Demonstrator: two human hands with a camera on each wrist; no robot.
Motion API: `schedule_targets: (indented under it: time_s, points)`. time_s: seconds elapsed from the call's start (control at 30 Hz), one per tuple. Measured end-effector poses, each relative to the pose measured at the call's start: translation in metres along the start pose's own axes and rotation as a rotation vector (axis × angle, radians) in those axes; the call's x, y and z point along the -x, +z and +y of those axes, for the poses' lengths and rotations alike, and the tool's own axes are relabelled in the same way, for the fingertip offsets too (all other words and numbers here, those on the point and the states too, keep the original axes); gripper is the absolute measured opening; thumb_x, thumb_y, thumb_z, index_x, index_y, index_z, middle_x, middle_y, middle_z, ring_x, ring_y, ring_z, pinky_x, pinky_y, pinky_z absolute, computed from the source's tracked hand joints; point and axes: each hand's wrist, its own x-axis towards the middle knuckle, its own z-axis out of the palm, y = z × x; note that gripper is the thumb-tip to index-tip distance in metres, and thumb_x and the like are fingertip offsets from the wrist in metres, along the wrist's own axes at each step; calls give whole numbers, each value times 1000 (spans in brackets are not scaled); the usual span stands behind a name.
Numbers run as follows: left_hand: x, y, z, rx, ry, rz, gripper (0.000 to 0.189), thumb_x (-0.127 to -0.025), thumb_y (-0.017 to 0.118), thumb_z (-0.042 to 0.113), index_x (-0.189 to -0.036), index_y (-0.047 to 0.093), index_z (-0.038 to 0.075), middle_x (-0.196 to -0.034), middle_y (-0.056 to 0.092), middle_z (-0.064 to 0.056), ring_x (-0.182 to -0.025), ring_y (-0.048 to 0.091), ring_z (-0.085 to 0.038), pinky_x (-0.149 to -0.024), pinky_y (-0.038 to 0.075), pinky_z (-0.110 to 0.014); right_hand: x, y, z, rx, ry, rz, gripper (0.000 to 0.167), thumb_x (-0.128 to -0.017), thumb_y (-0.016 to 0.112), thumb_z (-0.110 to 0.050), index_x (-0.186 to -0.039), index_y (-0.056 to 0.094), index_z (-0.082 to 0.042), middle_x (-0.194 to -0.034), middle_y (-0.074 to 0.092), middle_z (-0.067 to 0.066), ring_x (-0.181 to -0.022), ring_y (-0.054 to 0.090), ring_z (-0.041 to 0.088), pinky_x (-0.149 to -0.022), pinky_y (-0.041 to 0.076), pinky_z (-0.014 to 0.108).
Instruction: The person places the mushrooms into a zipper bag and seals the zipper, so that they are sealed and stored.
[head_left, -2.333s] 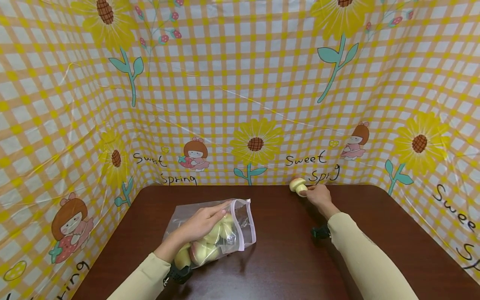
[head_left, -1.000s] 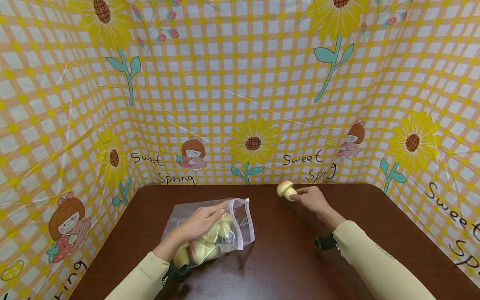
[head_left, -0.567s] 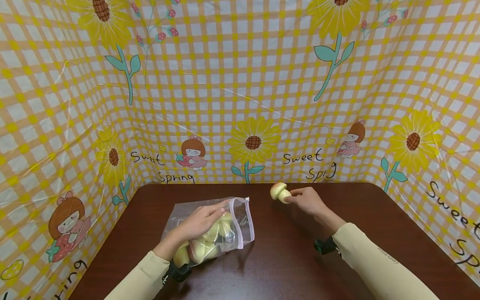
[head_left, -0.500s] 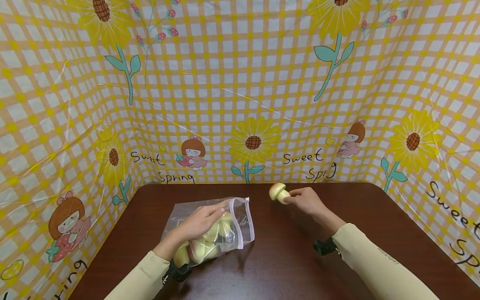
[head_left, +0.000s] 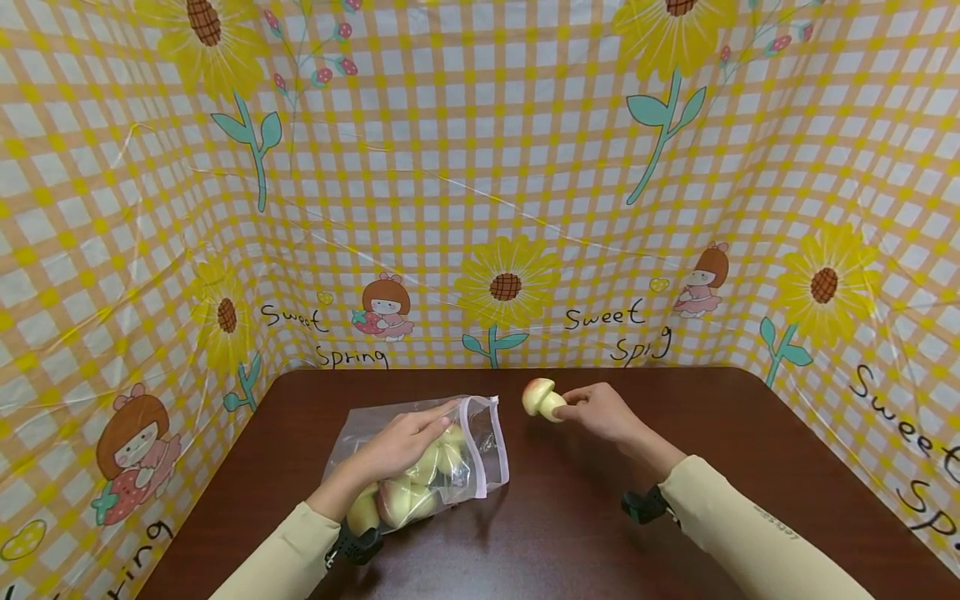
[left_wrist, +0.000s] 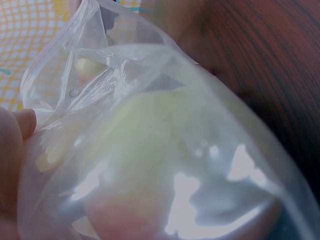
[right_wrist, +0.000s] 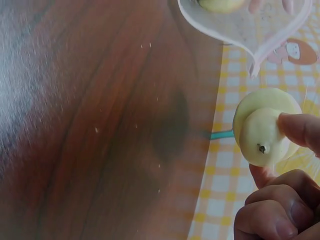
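Observation:
A clear zip bag (head_left: pixel 356 429) lies on its side at the centre-left, its pale-edged mouth gaping to the right. Several cream-and-reddish mushrooms (head_left: pixel 405 502) are inside it. My left hand (head_left: pixel 397 446) rests on top of the bag, fingers stretched toward the mouth. In the left wrist view the plastic and one blurred mushroom (left_wrist: pixel 145 150) fill most of the picture. Between thumb and fingers, my right hand (head_left: pixel 600 411) pinches the stem of another mushroom (head_left: pixel 536 398), cap pointing left, a short way right of the bag mouth. The right wrist view shows its stem end (right_wrist: pixel 260 137).
A dark brown wooden table (head_left: pixel 570 533) lies under everything. Yellow checked cloth (head_left: pixel 510 200) with sunflowers hangs around the back and both sides, down to the table's edge. Dark straps with small devices (head_left: pixel 643 505) sit at both wrists.
My right hand has carried the mushroom from the table's back edge left and toward me, closer to the bag mouth. The left hand and bag have stayed in place.

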Motion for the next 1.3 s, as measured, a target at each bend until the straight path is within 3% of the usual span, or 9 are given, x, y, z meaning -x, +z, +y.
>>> schedule_targets:
  time_s: [0.23,0.73,0.97,1.3]
  points:
    - [1,-1,6,20,-16,-8,49,-110,37,41,-156,39,24,-159,41,3,-148,36,-25,-121,29,-49,5,11,-6,-4,-37,-16,38,-86,78,-25,-111,75,4,-113,73,18,-81,56,16,-66,46,27]
    - [0,0,1,9,-17,1,47,-110,38,41,-155,40,29,-157,43,5,-146,38,-23,-121,30,-47,12,21,-24,-1,-77,-56,35,-83,81,-25,-106,77,1,-110,74,13,-83,54,15,-68,44,27]
    - [0,1,0,14,-7,-5,48,-110,37,41,-156,39,26,-158,42,2,-147,38,-26,-121,29,-49,13,26,-29,8,-90,-75,29,-81,81,-26,-99,79,-3,-88,70,2,-70,46,13,-59,35,24]
    - [-1,-1,-1,19,-11,-5,48,-110,37,43,-155,39,29,-158,42,2,-147,38,-24,-121,29,-48,15,32,-39,2,-128,-111,22,-80,81,-23,-94,79,-5,-76,64,-2,-65,41,11,-55,31,23]
